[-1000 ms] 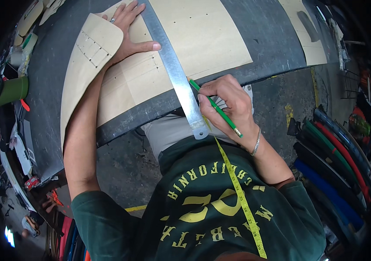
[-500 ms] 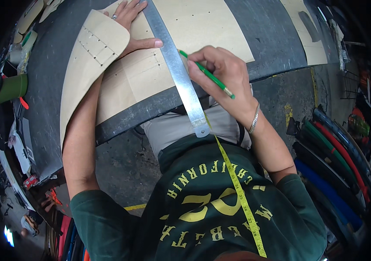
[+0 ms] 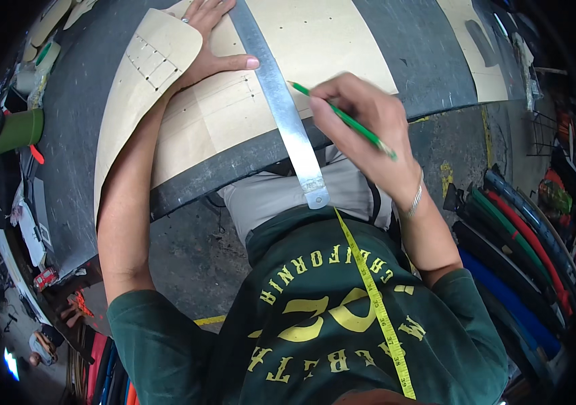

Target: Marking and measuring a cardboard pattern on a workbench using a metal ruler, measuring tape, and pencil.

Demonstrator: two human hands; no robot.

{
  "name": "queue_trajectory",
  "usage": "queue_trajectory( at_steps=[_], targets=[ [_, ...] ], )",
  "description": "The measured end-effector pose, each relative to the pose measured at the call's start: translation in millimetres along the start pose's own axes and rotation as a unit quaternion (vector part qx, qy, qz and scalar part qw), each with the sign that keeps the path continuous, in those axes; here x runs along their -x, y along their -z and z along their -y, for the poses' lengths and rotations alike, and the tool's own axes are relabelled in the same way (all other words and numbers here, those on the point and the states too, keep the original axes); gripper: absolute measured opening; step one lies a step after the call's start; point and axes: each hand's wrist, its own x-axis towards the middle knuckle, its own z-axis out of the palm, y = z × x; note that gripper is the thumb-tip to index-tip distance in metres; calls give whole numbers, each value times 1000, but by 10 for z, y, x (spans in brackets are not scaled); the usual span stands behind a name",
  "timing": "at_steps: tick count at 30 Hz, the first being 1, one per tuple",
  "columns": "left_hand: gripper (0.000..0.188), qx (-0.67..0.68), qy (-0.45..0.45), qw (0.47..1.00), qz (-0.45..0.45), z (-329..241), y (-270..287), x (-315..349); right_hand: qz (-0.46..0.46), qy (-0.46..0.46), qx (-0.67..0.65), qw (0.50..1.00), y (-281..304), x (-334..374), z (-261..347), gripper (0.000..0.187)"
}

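Note:
A long steel ruler (image 3: pixel 281 108) lies slanted across a sheet of tan pattern paper (image 3: pixel 332 57), its near end reaching past the table edge over my lap. My left hand (image 3: pixel 205 59) rests flat on the paper with fingers spread, the thumb tip touching the ruler's left edge. Over my left forearm bends a curled flap of tan paper (image 3: pixel 116 115) with pencilled lines and dots. To the right of the ruler, my right hand (image 3: pixel 369 118) grips a green pencil (image 3: pixel 375 140), its tip just off the ruler's edge. Dots and faint lines mark the sheet.
A dark worktable (image 3: pixel 429 74) carries another paper piece (image 3: pixel 483 67) at the right. A green cylinder (image 3: pixel 24 131) and tape roll (image 3: pixel 46 55) are at the left. A yellow tape measure (image 3: pixel 375 297) hangs down my shirt. Fabric rolls (image 3: pixel 517 236) stand at the lower right.
My right hand and the pencil have moved right, away from the ruler. The ruler, paper and left hand have shifted slightly rightward in view.

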Motion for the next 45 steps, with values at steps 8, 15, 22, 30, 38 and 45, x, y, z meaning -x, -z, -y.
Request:
queue_trajectory(
  at_steps=[8,15,22,30,38,45],
  targets=[
    [34,-44,19,960,-275,-5,-177,240,117,-4,33,993,-157,760,165,25],
    [94,-89,256,962,20,-145,326,761,54,-97,69,991,373,1071,-38,51],
    [98,-41,200,975,-85,205,-5,1109,-126,-138,75,979,1263,1160,-904,20],
    [57,44,122,981,-147,28,174,1192,3,77,152,985,1616,39,-1303,27],
    [24,92,126,975,-158,-541,353,1542,93,155,273,945,1215,-1184,-571,57],
    [66,581,-277,755,126,-2316,512,1746,-20,223,-8,975,1111,-788,-206,37]
  ],
)
